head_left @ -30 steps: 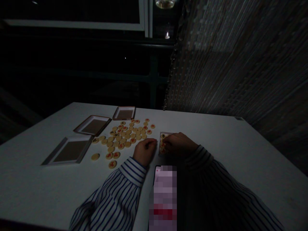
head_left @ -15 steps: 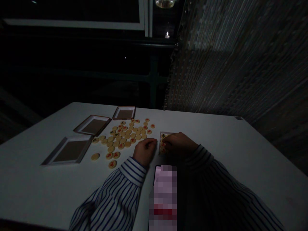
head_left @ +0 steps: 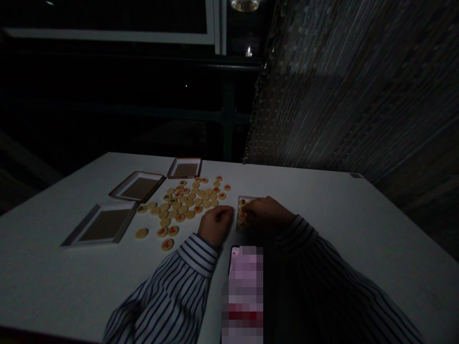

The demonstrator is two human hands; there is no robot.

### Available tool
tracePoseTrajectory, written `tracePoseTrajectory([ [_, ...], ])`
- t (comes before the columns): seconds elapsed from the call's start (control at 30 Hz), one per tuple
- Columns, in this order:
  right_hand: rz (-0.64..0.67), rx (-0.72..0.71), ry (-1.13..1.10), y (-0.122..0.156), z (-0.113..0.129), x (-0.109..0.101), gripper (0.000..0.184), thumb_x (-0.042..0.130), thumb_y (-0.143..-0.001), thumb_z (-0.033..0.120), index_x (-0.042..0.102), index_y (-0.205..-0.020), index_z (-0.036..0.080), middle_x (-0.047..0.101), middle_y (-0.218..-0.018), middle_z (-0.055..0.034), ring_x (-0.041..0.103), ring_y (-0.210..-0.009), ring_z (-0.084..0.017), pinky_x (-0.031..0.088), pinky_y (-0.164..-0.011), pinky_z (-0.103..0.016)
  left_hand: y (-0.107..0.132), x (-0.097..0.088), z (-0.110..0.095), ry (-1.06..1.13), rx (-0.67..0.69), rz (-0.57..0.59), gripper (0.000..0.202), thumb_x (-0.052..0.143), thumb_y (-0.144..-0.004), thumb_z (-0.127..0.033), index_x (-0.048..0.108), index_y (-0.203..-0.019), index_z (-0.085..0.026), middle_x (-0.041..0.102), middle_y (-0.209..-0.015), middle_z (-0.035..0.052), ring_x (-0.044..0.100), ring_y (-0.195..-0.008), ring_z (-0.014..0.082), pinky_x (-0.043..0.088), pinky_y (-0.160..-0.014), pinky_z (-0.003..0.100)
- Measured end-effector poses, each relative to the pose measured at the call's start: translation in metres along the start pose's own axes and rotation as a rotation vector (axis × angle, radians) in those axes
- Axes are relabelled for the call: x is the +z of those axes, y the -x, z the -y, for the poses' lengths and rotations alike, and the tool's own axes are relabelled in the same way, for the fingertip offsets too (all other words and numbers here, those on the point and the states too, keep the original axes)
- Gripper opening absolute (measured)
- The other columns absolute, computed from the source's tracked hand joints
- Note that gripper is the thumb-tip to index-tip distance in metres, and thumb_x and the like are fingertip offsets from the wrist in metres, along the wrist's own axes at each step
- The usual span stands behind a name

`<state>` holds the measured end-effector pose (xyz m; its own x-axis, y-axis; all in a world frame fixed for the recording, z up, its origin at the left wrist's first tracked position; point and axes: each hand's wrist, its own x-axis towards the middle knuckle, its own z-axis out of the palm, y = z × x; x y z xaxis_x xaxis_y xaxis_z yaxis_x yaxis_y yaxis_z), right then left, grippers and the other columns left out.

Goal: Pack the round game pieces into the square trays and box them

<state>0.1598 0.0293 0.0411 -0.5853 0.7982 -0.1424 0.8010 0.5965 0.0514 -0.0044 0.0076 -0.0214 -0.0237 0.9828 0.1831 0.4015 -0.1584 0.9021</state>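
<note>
- right hand (head_left: 268, 211), fingers bent, hides part of a shallow box (head_left: 250, 198) of round pieces (head_left: 243, 216); grip unclear
- left hand (head_left: 216, 224) loosely curled, hold unclear
- pale discs (head_left: 190, 203), rectangular trays (head_left: 139, 186) left on white desk (head_left: 358, 229)

1. On the phone (head_left: 244, 286), low at 6 o'clock, a small red dot shows near the screen's 11 o'clock corner; half a second ago it was missing
2. The view has shifted very slightly: the white frame (head_left: 219, 28) near 12 o'clock and loose discs (head_left: 183, 209) sit marginally nearer 10 o'clock
</note>
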Motion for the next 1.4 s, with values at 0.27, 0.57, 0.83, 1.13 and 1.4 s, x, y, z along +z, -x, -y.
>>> tracePoseTrajectory([
  [0.27,-0.038,-0.010,0.003,0.002,-0.003,0.000,0.026,0.035,-0.080,0.032,0.058,-0.088,0.022,0.063,-0.088,-0.0050,0.057,-0.079,-0.018,0.034,-0.065,-0.027,0.000,0.000,0.000,-0.022,0.006,0.001,0.024,0.050,-0.071,-0.030,0.064,-0.082,-0.015,0.065,-0.079,0.0054,0.058,-0.076,0.0161,0.045,-0.074,0.029],
  [0.57,-0.148,0.090,-0.060,0.018,-0.008,-0.020,0.033,0.032,-0.082,0.034,0.057,-0.100,0.021,0.062,-0.094,-0.0057,0.055,-0.086,-0.018,0.035,-0.071,-0.027,0.002,-0.001,-0.004,-0.061,0.010,0.008,0.024,0.050,-0.070,-0.029,0.063,-0.084,-0.015,0.066,-0.081,0.0050,0.059,-0.077,0.0163,0.046,-0.073,0.029],
  [0.83,-0.269,0.249,-0.239,0.055,-0.023,0.000,0.034,0.037,-0.081,0.036,0.057,-0.102,0.018,0.062,-0.093,-0.0060,0.055,-0.083,-0.016,0.039,-0.072,-0.025,0.004,0.001,0.001,-0.078,-0.001,0.120,0.028,0.050,-0.070,-0.030,0.063,-0.089,-0.014,0.066,-0.079,0.0058,0.060,-0.074,0.0164,0.046,-0.070,0.029],
  [1.13,-0.399,0.308,-0.500,0.081,-0.033,0.058,0.049,0.049,-0.073,0.038,0.044,-0.117,0.017,0.058,-0.102,-0.0096,0.056,-0.084,-0.019,0.045,-0.072,-0.033,0.009,-0.002,-0.005,-0.142,-0.019,0.205,0.036,0.048,-0.072,-0.035,0.061,-0.096,-0.013,0.066,-0.084,0.0072,0.060,-0.078,0.0176,0.046,-0.072,0.028],
  [1.4,-0.263,0.256,-0.509,0.086,-0.031,0.053,0.055,0.056,-0.066,0.035,0.046,-0.117,0.020,0.060,-0.101,-0.0096,0.056,-0.088,-0.022,0.043,-0.073,-0.032,0.010,-0.002,0.001,-0.126,-0.022,0.251,0.040,0.052,-0.069,-0.036,0.058,-0.101,-0.013,0.065,-0.088,0.0072,0.060,-0.070,0.0150,0.046,-0.066,0.026],
])
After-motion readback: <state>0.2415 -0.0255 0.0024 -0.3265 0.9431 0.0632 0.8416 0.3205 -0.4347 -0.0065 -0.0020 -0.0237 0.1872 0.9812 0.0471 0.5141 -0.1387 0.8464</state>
